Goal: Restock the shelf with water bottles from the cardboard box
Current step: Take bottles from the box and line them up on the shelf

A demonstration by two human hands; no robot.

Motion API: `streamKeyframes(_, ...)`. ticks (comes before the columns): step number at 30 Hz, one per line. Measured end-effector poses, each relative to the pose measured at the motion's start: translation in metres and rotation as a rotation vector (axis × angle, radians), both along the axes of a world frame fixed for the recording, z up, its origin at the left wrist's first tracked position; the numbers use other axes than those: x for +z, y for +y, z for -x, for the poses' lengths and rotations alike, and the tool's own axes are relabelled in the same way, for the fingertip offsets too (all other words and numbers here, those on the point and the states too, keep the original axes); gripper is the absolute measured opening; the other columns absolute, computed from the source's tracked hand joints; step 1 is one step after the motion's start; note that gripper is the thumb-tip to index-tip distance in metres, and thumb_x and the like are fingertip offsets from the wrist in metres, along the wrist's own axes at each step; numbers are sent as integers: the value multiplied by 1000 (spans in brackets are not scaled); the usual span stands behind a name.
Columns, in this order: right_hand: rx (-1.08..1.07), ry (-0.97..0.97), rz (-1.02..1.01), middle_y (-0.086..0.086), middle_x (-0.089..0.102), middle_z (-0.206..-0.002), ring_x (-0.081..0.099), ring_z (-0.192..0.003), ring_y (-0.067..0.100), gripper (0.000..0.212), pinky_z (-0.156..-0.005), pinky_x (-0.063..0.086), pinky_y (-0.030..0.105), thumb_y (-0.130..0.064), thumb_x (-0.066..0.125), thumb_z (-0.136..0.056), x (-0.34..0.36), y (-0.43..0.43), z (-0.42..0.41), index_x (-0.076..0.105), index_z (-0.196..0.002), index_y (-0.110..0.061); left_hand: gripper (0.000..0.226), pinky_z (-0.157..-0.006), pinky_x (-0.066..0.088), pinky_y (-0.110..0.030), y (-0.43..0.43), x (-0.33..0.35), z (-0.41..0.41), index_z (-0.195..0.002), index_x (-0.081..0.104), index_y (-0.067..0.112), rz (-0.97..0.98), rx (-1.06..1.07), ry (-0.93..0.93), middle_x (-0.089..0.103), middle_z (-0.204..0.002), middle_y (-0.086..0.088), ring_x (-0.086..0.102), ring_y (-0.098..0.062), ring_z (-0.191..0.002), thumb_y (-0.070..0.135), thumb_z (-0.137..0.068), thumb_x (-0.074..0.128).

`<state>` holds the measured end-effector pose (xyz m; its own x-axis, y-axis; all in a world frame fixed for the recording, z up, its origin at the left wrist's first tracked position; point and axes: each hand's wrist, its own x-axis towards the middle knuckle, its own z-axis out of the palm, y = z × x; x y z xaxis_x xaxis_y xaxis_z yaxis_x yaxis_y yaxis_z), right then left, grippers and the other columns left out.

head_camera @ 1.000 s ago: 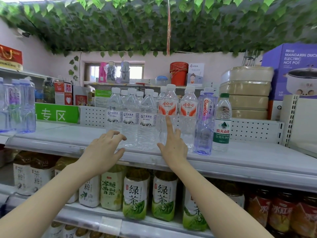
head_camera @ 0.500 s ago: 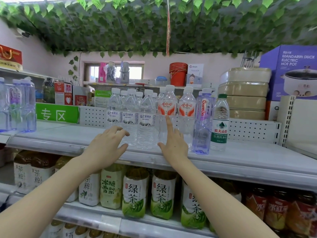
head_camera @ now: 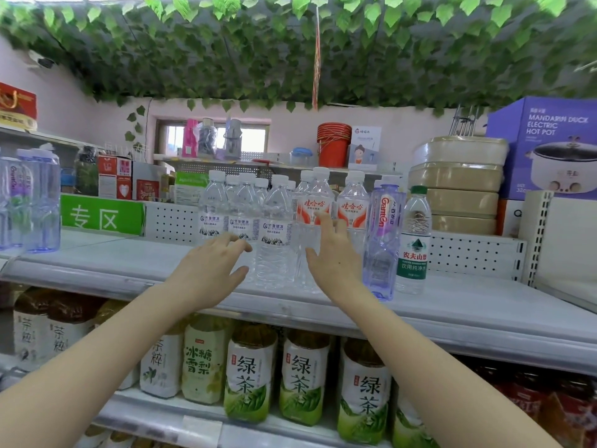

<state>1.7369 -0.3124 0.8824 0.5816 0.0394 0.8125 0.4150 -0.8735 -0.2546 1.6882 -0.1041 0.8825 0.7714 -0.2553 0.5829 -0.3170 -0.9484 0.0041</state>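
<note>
Several clear water bottles [head_camera: 276, 234] with white caps and blue-and-white labels stand grouped on the grey top shelf [head_camera: 452, 315]. To their right are red-labelled bottles [head_camera: 353, 205], a violet bottle [head_camera: 382, 240] and a green-capped bottle [head_camera: 414, 240]. My left hand [head_camera: 211, 270] hovers in front of the leftmost clear bottles, fingers spread, holding nothing. My right hand [head_camera: 334, 253] is raised with fingers apart against the front red-labelled bottle [head_camera: 315, 208]. The cardboard box is not in view.
Violet bottles [head_camera: 32, 198] stand at the shelf's far left beside a green sign [head_camera: 101, 215]. Stacked beige containers [head_camera: 458, 185] and a purple hot pot box [head_camera: 546, 147] sit at the right. Green tea bottles [head_camera: 250, 376] fill the lower shelf. Leaves hang overhead.
Both hands moved forward and closer to the bottles. The right hand's fingers spread from a single raised finger to an open hand at the red-labelled bottle.
</note>
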Motion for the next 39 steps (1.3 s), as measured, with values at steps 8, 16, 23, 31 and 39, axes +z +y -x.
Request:
streamKeyframes(8, 72, -209, 47, 6, 54, -121, 48, -110, 23, 38, -94, 41, 32, -16, 64, -84, 76, 5, -11, 55, -121, -13, 37, -98, 40, -38, -1, 43, -20, -131, 44, 24, 1, -22, -35, 39, -139, 1, 45, -20, -121, 35, -96, 44)
streamKeyframes(16, 50, -166, 85, 4, 53, -121, 46, -112, 22, 36, -98, 37, 39, -18, 63, -83, 95, 10, -29, 56, -119, -17, 39, -96, 41, -38, -3, 69, -33, -133, 42, 25, -18, 28, -49, 38, -140, 0, 49, -22, -115, 37, -96, 44)
streamKeyframes(23, -24, -235, 287, 3, 54, -119, 46, -114, 24, 26, -102, 28, 40, -16, 60, -86, 88, 13, -41, 60, -112, -16, 37, -93, 42, -35, -9, 43, -32, -131, 42, 27, 16, -44, -33, 38, -135, 4, 44, -18, -118, 37, -96, 42)
streamKeyframes(31, -386, 4, 521, 9, 58, -120, 51, -116, 30, 28, -109, 19, 56, -25, 51, -91, 140, 38, -63, 55, -116, -15, 36, -102, 36, -34, 9, 44, -30, -130, 43, 28, 43, -66, -104, 38, -138, 6, 42, -15, -123, 38, -95, 43)
streamKeyframes(39, -437, 125, 513, 0, 54, -86, 53, -82, 23, 8, -104, 28, 44, -17, 50, -89, 157, 37, -68, 54, -96, -17, 35, -94, 38, -28, 15, 45, -14, -129, 43, 30, 23, -23, -88, 38, -137, 7, 47, -13, -117, 39, -95, 42)
